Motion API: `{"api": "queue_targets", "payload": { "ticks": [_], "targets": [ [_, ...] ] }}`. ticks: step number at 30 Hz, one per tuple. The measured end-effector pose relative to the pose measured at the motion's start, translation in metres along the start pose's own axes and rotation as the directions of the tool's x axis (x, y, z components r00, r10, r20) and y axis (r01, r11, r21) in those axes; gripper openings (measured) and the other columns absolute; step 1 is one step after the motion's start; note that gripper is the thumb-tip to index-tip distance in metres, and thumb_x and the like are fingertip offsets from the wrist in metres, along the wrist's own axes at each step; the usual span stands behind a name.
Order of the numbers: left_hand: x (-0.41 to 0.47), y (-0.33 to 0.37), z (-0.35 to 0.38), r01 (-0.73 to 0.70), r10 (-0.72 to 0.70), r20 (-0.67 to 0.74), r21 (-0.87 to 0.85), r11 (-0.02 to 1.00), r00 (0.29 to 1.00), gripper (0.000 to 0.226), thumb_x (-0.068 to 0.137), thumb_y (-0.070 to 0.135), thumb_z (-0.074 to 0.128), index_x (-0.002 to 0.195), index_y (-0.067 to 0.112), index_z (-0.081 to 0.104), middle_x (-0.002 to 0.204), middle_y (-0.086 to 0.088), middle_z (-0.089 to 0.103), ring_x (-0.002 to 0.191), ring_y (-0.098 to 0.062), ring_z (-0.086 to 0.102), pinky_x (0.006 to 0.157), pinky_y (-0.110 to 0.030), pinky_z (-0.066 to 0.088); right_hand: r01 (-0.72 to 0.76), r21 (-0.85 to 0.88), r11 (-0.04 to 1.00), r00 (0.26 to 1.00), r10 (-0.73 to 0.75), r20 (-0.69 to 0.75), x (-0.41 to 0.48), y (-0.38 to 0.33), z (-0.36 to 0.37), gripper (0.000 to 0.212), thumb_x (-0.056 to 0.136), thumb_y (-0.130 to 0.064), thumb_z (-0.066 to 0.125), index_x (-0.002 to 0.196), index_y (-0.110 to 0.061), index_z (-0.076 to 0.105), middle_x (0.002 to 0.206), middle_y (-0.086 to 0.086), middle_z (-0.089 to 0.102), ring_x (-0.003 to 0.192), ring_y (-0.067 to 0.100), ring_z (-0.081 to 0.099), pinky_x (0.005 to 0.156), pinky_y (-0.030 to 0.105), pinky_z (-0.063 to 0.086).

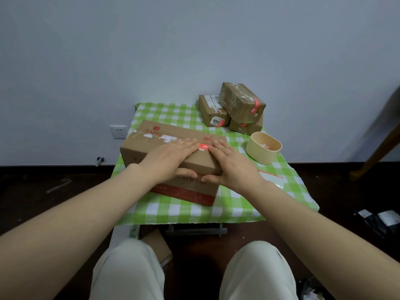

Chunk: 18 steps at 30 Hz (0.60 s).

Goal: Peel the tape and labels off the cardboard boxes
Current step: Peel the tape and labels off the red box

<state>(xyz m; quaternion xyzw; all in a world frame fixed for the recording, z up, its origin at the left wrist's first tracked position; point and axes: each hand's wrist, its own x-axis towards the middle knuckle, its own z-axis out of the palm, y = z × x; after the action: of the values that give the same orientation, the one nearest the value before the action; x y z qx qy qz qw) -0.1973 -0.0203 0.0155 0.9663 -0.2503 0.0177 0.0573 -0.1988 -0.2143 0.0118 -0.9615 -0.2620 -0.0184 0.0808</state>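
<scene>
A large cardboard box [151, 146] with a red-printed front lies on the green checked tablecloth [173, 208]. Its top bears white label scraps [166, 137] and a small red label [204, 146]. My left hand [171, 156] lies flat on the box top just left of the red label, thumb down on the front face. My right hand [231, 165] lies flat just right of the label, its thumb also on the front face. The two thumbs nearly meet.
Three smaller taped boxes [240, 100] are piled at the table's back right. A cream oval bin [263, 148] holding scraps stands right of the big box. Clear peeled tape [272, 176] lies near the right edge. Another cardboard piece [158, 245] lies under the table.
</scene>
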Motion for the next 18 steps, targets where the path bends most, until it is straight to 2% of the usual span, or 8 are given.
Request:
{"api": "queue_targets", "payload": {
  "ticks": [3, 5, 7, 9, 10, 13, 15, 18],
  "targets": [
    [0.000, 0.000, 0.001, -0.004, 0.005, -0.027, 0.027, 1.000, 1.000, 0.085, 0.084, 0.058, 0.052, 0.150, 0.021, 0.014, 0.159, 0.004, 0.009, 0.145, -0.009, 0.009, 0.114, -0.020, 0.004, -0.051, 0.006, 0.999, 0.998, 0.051, -0.044, -0.006, -0.001, -0.001, 0.084, 0.076, -0.058, 0.062, 0.139, -0.012, 0.033, 0.153, 0.005, 0.025, 0.141, 0.020, 0.025, 0.107, 0.031, 0.031],
    [-0.002, 0.002, 0.005, 0.000, 0.004, -0.058, 0.077, 0.997, 0.998, 0.087, 0.083, 0.060, 0.052, 0.150, 0.020, 0.013, 0.159, 0.003, 0.010, 0.145, -0.011, 0.010, 0.116, -0.024, 0.003, -0.123, 0.060, 0.991, 0.987, 0.128, -0.100, -0.011, -0.002, 0.001, 0.077, 0.071, -0.059, 0.067, 0.125, -0.011, 0.042, 0.140, 0.001, 0.037, 0.121, 0.022, 0.047, 0.088, 0.036, 0.046],
    [-0.004, 0.005, 0.007, 0.012, -0.005, -0.066, 0.110, 0.994, 0.998, 0.090, 0.082, 0.062, 0.052, 0.150, 0.020, 0.012, 0.159, 0.003, 0.009, 0.146, -0.011, 0.009, 0.117, -0.026, 0.002, -0.168, 0.096, 0.981, 0.976, 0.179, -0.125, -0.014, -0.002, 0.001, 0.077, 0.066, -0.060, 0.071, 0.118, -0.011, 0.043, 0.126, 0.000, 0.043, 0.108, 0.021, 0.051, 0.078, 0.036, 0.048],
    [-0.002, 0.006, 0.001, 0.019, -0.013, -0.046, 0.120, 0.993, 0.999, 0.095, 0.080, 0.062, 0.055, 0.150, 0.019, 0.009, 0.159, 0.002, 0.006, 0.146, -0.010, 0.006, 0.117, -0.027, -0.001, -0.179, 0.072, 0.981, 0.968, 0.189, -0.165, -0.012, -0.002, -0.003, 0.082, 0.061, -0.061, 0.073, 0.118, -0.011, 0.042, 0.122, 0.002, 0.044, 0.112, 0.022, 0.048, 0.084, 0.035, 0.046],
    [0.000, 0.006, -0.002, 0.020, -0.014, -0.045, 0.126, 0.992, 0.999, 0.099, 0.078, 0.063, 0.057, 0.150, 0.018, 0.007, 0.159, 0.002, 0.005, 0.146, -0.010, 0.004, 0.117, -0.028, -0.002, -0.166, 0.043, 0.985, 0.968, 0.171, -0.186, -0.010, -0.002, -0.006, 0.088, 0.060, -0.061, 0.074, 0.124, -0.011, 0.040, 0.129, 0.004, 0.042, 0.120, 0.023, 0.043, 0.093, 0.034, 0.042],
    [0.010, 0.010, -0.005, 0.014, -0.008, -0.037, 0.143, 0.990, 0.999, 0.109, 0.074, 0.064, 0.061, 0.150, 0.013, 0.003, 0.159, -0.002, 0.002, 0.146, -0.012, 0.001, 0.118, -0.029, -0.003, -0.076, -0.043, 0.996, 0.994, 0.072, -0.080, 0.003, -0.008, -0.006, 0.110, 0.067, -0.062, 0.068, 0.147, -0.010, 0.014, 0.156, 0.006, 0.015, 0.145, 0.023, 0.010, 0.117, 0.034, 0.015],
    [0.014, 0.014, 0.000, 0.010, -0.012, 0.012, 0.145, 0.989, 1.000, 0.104, 0.076, 0.059, 0.062, 0.150, 0.013, 0.005, 0.159, -0.003, 0.003, 0.146, -0.014, 0.004, 0.118, -0.030, 0.001, -0.039, -0.095, 0.995, 0.999, 0.042, 0.023, 0.010, -0.013, 0.000, 0.109, 0.073, -0.059, 0.064, 0.150, -0.010, 0.005, 0.159, 0.006, 0.005, 0.147, 0.021, 0.002, 0.119, 0.034, 0.008],
    [0.017, 0.013, 0.004, 0.012, -0.015, 0.026, 0.093, 0.996, 1.000, 0.097, 0.079, 0.049, 0.065, 0.150, 0.016, 0.009, 0.159, -0.001, 0.006, 0.146, -0.013, 0.007, 0.117, -0.028, 0.004, -0.043, -0.093, 0.995, 0.996, 0.050, 0.070, 0.016, -0.012, 0.001, 0.103, 0.077, -0.052, 0.064, 0.150, -0.009, 0.005, 0.159, 0.008, 0.004, 0.147, 0.021, 0.004, 0.118, 0.032, 0.011]
  ]
}}
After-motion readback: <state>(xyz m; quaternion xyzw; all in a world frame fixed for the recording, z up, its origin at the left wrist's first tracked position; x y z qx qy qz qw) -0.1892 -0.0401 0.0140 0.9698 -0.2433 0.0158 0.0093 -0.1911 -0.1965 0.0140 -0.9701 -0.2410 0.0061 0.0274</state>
